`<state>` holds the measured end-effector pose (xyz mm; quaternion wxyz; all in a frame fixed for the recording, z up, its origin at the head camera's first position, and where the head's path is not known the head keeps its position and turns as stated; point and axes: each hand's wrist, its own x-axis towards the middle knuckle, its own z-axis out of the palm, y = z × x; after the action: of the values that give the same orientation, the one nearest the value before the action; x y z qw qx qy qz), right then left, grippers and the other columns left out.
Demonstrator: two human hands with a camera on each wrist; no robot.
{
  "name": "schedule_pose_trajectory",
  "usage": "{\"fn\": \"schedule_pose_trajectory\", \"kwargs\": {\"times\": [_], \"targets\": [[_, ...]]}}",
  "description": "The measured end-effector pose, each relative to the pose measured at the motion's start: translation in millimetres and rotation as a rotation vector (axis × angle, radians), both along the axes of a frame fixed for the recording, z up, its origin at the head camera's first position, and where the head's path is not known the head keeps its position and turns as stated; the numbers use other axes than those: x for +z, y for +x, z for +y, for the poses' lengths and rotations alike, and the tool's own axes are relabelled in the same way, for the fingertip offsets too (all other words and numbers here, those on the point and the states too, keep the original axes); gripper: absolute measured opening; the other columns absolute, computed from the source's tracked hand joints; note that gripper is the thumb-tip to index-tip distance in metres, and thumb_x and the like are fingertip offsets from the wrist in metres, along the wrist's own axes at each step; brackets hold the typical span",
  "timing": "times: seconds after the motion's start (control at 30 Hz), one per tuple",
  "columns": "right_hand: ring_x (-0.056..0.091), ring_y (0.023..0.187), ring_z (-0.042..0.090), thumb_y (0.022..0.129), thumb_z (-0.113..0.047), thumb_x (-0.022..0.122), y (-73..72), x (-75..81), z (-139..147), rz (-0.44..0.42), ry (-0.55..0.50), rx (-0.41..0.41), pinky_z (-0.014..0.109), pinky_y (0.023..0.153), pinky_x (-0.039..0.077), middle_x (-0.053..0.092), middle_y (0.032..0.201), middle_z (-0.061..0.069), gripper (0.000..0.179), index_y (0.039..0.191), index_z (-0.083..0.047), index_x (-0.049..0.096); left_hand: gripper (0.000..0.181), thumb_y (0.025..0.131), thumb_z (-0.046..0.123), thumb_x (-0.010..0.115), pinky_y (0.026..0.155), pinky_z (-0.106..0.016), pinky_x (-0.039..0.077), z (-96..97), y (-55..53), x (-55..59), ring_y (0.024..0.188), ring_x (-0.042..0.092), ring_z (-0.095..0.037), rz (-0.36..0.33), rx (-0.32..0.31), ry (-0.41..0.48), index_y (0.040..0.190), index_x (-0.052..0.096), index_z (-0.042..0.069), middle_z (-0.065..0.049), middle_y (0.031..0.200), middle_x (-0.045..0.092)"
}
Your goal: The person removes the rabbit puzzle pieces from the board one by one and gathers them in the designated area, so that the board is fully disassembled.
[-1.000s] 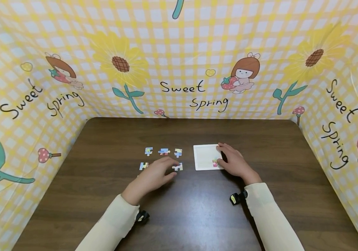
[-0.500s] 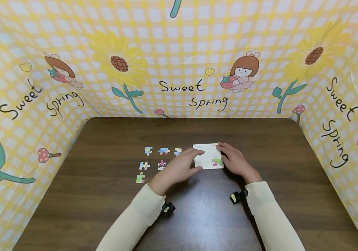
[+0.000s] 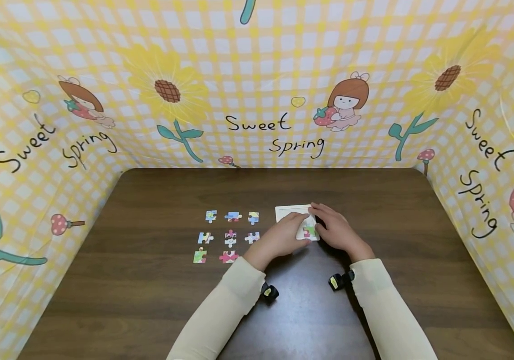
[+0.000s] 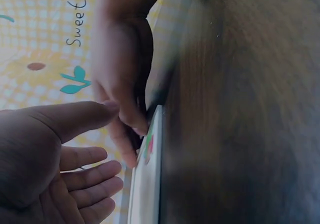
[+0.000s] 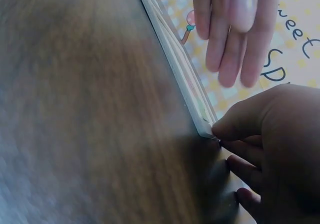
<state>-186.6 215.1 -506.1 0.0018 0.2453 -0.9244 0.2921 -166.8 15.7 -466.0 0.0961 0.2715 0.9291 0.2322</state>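
A shallow white puzzle tray [image 3: 286,212] lies on the table, partly covered by both hands. Pink and green jigsaw pieces [image 3: 309,231] sit in its near right corner. My right hand [image 3: 339,230] holds the tray's right edge; in the right wrist view its thumb and forefinger grip the tray's corner [image 5: 202,126]. My left hand [image 3: 281,236] is over the tray's left part, fingers extended towards the pieces. In the left wrist view, the left hand [image 4: 65,159] has its thumb apart and nothing in its grasp.
Several loose jigsaw pieces [image 3: 230,238] lie in rough rows left of the tray, on the brown wooden table [image 3: 148,300]. A yellow checked cloth [image 3: 257,65] with flowers and lettering walls the table at the back and sides.
My left hand has moved right, from over the loose pieces to over the tray. My right thumb has drawn back from inside the tray to its right edge.
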Motion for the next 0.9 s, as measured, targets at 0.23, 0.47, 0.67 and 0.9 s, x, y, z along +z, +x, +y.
{"fn": "schedule_pose_trajectory", "kwargs": {"times": [0.23,0.47,0.67,0.9], "targets": [[0.031,0.139,0.039,0.093,-0.004,0.053,0.3,1.7,-1.7,0.003,-0.017,0.001,0.064,0.106,0.025,0.041,0.149,0.016,0.047,0.14,0.001,0.05,0.066,0.09,0.031,0.069,0.103,-0.031,0.039,10.4,-3.7,-6.9,0.125,0.049,-0.02,0.035,-0.009,-0.049,0.146,0.043,0.007,-0.009,0.138,0.05],[0.03,0.14,0.037,0.095,-0.003,0.051,1.7,3.4,-1.8,-0.01,0.015,-0.012,0.064,0.106,0.025,0.039,0.151,0.015,0.046,0.141,0.0,0.049,0.071,0.09,0.037,0.069,0.101,-0.032,0.04,18.6,-2.3,-17.0,0.123,0.049,-0.021,0.042,0.009,-0.098,0.149,0.04,0.01,-0.008,0.139,0.049],[0.03,0.141,0.036,0.095,-0.003,0.052,3.0,3.5,-2.4,-0.016,0.02,-0.012,0.063,0.106,0.024,0.039,0.151,0.015,0.046,0.141,0.0,0.048,0.069,0.09,0.037,0.069,0.103,-0.032,0.039,19.2,-1.1,-20.3,0.125,0.047,-0.022,0.073,0.027,-0.124,0.147,0.042,0.009,-0.007,0.138,0.048],[0.03,0.14,0.037,0.095,-0.003,0.052,2.0,5.0,-2.0,-0.004,0.02,-0.005,0.063,0.106,0.025,0.039,0.151,0.015,0.047,0.141,0.001,0.048,0.062,0.089,0.034,0.07,0.104,-0.031,0.038,17.2,-1.1,-20.0,0.126,0.046,-0.022,0.106,0.021,-0.12,0.141,0.051,0.006,-0.007,0.137,0.049]]}}
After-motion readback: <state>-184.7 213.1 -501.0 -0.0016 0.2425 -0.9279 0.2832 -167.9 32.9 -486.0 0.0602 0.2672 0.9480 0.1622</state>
